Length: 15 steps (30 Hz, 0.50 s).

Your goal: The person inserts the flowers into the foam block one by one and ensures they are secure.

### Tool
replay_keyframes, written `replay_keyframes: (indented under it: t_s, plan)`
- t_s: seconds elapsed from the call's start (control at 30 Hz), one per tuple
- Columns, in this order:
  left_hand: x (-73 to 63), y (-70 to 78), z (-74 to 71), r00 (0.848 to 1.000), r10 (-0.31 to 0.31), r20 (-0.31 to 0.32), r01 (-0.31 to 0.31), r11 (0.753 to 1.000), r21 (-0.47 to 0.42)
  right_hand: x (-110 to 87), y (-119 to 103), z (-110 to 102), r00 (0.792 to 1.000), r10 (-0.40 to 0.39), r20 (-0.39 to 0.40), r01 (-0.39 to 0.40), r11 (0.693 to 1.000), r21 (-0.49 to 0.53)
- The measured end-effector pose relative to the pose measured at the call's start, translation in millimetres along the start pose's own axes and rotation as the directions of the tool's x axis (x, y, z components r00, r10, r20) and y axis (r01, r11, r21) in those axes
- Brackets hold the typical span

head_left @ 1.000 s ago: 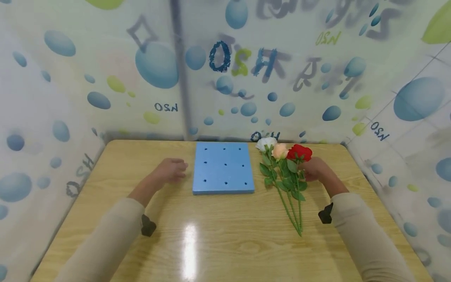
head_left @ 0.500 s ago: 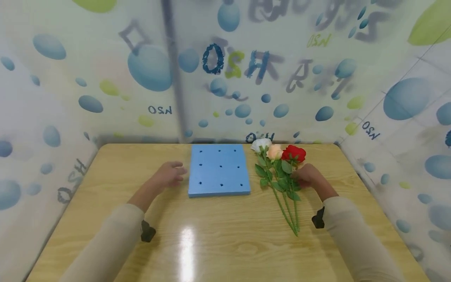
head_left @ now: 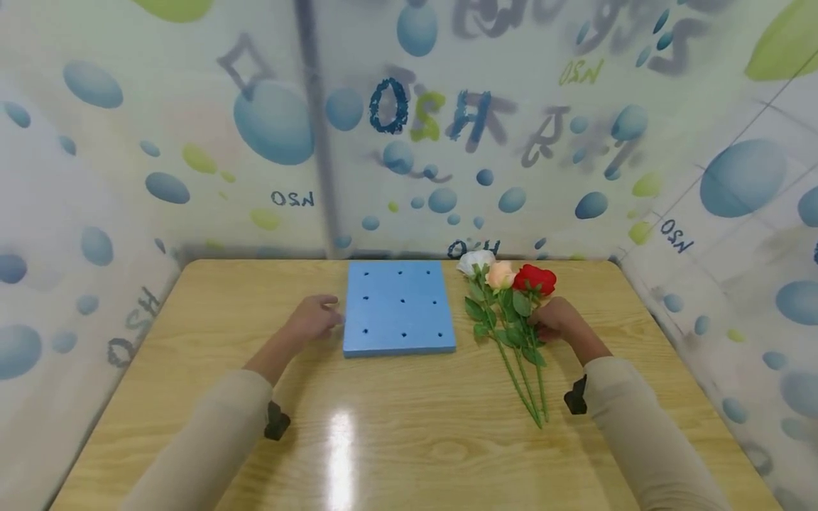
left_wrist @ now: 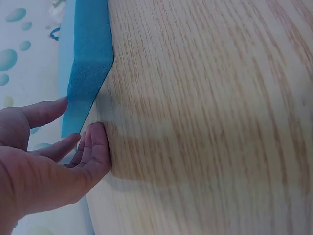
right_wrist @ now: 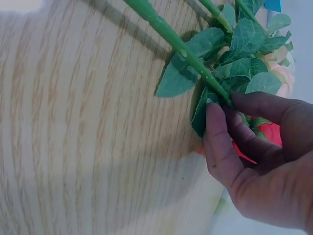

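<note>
A blue foam board (head_left: 383, 316) with several small holes lies at the table's middle back. My left hand (head_left: 312, 319) is at its left side, fingers loosely bent. In the left wrist view the thumb (left_wrist: 46, 111) meets or nearly meets the board's edge, and other fingertips rest on the wood. To the right lie three artificial roses: a white rose (head_left: 476, 262), a peach rose (head_left: 500, 275) and a red rose (head_left: 535, 278). My right hand (head_left: 559, 319) pinches the red rose's green stem (right_wrist: 178, 46) among its leaves, between thumb and fingers.
The wooden table (head_left: 409, 440) extends forward to a wall covering (head_left: 358, 177) printed with blue and green drops. Similar covering closes off both sides. The other two stems lie close beside the red rose's stem, their leaves overlapping.
My left hand has moved right, closer to the board's edge. My right hand has come in on the red rose's stem, whose lower end now stands slightly apart from the others.
</note>
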<state>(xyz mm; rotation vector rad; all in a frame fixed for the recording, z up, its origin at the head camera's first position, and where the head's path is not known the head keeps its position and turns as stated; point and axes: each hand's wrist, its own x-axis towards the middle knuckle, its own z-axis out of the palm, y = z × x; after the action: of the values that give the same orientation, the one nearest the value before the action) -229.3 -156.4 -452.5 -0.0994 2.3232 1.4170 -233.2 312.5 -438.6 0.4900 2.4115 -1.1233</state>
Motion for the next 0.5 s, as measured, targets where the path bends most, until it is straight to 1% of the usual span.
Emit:
replay_keyframes:
  t_s: [0.2, 0.4, 0.5]
  plan:
    - [1.4, 5.0, 2.0, 0.999, -0.031, -0.005, 0.032, 0.998, 0.053, 2.0, 0.2, -0.9, 1.000, 0.006, 0.002, -0.006, 1.000, -0.022]
    - [2.2, 7.6, 2.2, 0.998, -0.058, -0.015, 0.059, 0.997, 0.056, -1.7, -5.4, -2.7, 1.000, 0.015, 0.001, -0.015, 1.000, -0.024]
    - [1.9, 7.7, 2.7, 0.998, -0.060, -0.016, 0.060, 0.997, 0.055, -4.0, -8.7, -5.4, 1.000, 0.019, -0.001, -0.019, 1.000, -0.022]
